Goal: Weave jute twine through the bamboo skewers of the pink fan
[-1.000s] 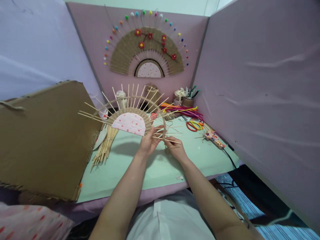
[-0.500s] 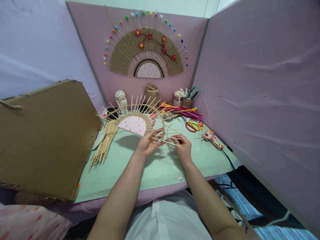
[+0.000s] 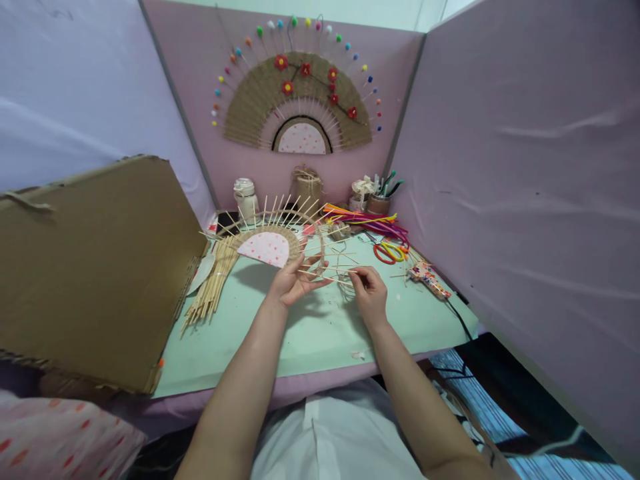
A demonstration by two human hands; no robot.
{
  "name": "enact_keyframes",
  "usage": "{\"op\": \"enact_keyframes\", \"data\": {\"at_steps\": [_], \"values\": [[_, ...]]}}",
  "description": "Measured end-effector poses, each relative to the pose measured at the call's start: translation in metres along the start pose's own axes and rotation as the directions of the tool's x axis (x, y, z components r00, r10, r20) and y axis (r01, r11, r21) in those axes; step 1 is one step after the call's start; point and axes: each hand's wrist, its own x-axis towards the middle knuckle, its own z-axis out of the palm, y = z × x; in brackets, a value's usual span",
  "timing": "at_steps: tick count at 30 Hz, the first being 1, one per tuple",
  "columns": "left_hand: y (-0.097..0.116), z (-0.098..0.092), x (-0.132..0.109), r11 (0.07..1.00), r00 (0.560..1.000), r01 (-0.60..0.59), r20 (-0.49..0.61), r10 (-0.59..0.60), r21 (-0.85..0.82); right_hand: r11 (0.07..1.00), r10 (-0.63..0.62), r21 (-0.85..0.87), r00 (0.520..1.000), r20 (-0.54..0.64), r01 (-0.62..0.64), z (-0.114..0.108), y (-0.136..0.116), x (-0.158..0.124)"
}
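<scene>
Palm turned upward on the left hand point(image 3: 293, 284), slightly to 7 o'clock from the view's centre, with fingers stretched toward 3 o'clock under the 4 o'clock end of a half-round fan frame point(image 3: 281, 231), and thumb above, so gripping that end. On the right hand point(image 3: 372, 297), between 4 and 5 o'clock, thumb and forefinger pinched together beside the stick tips; on a stick or on the loose twine point(image 3: 345, 283), cannot tell. Forearms rising from 7 and 5 o'clock, over smooth mint-green cloth point(image 3: 240, 360). Fan frame just to 9 o'clock from centre, tilted: white half-disc point(image 3: 265, 249) with reddish spots, around its curve a tan band of coarse weave, then thin pale sticks point(image 3: 281, 205) spreading like rays, crossed by a narrow arc of cord. Toward 8 o'clock, a bundle of straight pale sticks point(image 3: 211, 287); at 9 o'clock, ragged-edged brown cardboard point(image 3: 100, 273).
</scene>
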Motion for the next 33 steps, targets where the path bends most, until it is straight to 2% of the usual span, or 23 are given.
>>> {"op": "enact_keyframes", "data": {"at_steps": [9,19,21,23,26,29,33], "values": [[0.002,-0.003,0.002,1.0,0.999,0.009,-0.031,-0.008,0.005,1.0,0.008,-0.013,1.0,0.02,-0.008,0.0,0.001,-0.001],[0.008,-0.004,0.0,0.996,0.988,-0.066,-0.135,0.074,0.061,0.982,-0.184,-0.049,0.983,-0.008,0.183,-0.003,-0.003,-0.002],[0.008,-0.004,0.0,0.994,0.992,-0.052,-0.108,0.062,0.094,0.994,-0.11,-0.016,0.993,-0.038,0.109,-0.003,-0.001,-0.001],[0.007,-0.005,-0.001,0.994,0.996,-0.012,-0.081,0.021,0.108,0.997,0.054,0.053,0.998,-0.033,-0.052,-0.003,0.002,0.0],[0.004,-0.004,-0.001,0.996,0.998,0.046,-0.048,-0.042,0.083,0.95,0.276,0.134,0.959,0.063,-0.282,-0.001,0.006,0.002],[-0.004,0.001,-0.002,0.994,0.995,0.089,0.03,-0.091,0.056,0.929,0.328,0.145,0.938,0.114,-0.342,0.001,0.008,0.004],[-0.022,0.009,-0.003,0.979,0.969,0.197,0.144,-0.203,0.06,0.92,0.367,0.126,0.928,0.064,-0.372,0.005,0.012,0.005]]}}
